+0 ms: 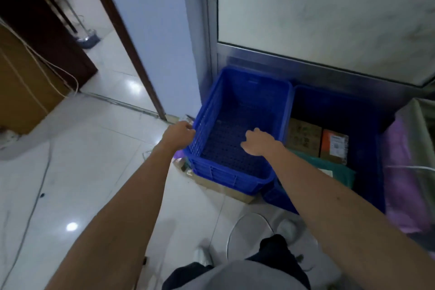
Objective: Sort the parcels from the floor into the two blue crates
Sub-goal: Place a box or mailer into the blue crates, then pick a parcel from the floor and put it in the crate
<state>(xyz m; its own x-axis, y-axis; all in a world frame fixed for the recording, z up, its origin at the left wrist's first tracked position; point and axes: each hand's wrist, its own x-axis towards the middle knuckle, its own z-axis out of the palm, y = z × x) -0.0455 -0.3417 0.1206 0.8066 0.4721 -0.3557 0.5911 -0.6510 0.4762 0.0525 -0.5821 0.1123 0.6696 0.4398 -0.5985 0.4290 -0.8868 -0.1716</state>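
Observation:
An empty blue crate [235, 179] sits tilted, its near end resting on flat parcels [226, 189] that lie on the floor. My left hand [179, 135] grips the crate's left rim. My right hand [260, 142] hovers over the crate's inside near its right wall, fingers curled, holding nothing that I can see. To the right stands a second blue crate [369, 155] holding a brown box [303, 136], an orange-labelled box [334, 146] and a green bag [339, 172].
A glass door in a metal frame [329, 63] stands right behind the crates. A purple cloth bundle [404, 183] lies at the right. A doorway [106, 66] opens at the left, next to a cardboard box [23, 85] and cables. My feet are below on the tiles.

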